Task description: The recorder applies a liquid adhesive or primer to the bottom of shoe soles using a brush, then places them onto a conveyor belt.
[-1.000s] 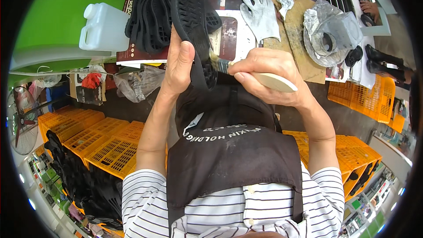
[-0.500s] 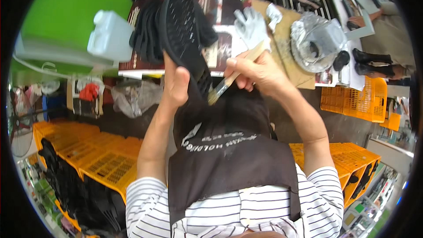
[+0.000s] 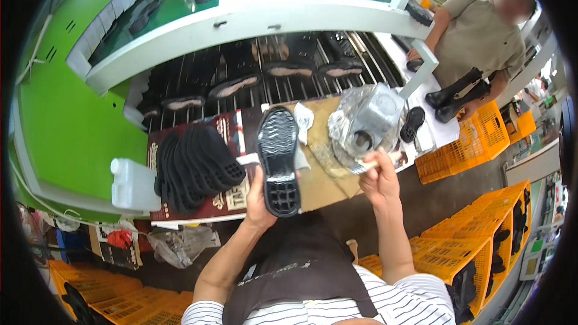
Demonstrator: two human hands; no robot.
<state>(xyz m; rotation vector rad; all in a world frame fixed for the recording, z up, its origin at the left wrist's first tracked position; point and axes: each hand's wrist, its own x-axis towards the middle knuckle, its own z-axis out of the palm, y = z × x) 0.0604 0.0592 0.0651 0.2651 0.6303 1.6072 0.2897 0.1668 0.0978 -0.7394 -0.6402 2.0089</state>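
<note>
A black shoe sole (image 3: 279, 156) stands nearly upright in my left hand (image 3: 260, 206), which grips it by the lower left edge. Its ridged, hollowed face is turned toward me and shines as if wet. My right hand (image 3: 379, 177) pinches a paintbrush (image 3: 361, 167), bristles pointing left, beside a cut translucent plastic jug (image 3: 378, 111). That jug rests on a plastic-and-foil-wrapped base (image 3: 341, 126). To the left of the held sole, several black soles (image 3: 195, 168) lean in a row. The white glove (image 3: 301, 157) is mostly hidden behind the held sole.
Beyond the cardboard (image 3: 325, 195), dark shoes lie on a roller rack (image 3: 259, 84) under a white frame (image 3: 253, 21). A white jug (image 3: 133, 183) stands left. Black boots (image 3: 460, 96) and a co-worker (image 3: 487, 27) are far right. Orange crates (image 3: 463, 150) stand around.
My right hand has carried the brush from the sole rightward to the cut jug. The sole in my left hand is turned, now showing its hollowed face. The view has tilted up.
</note>
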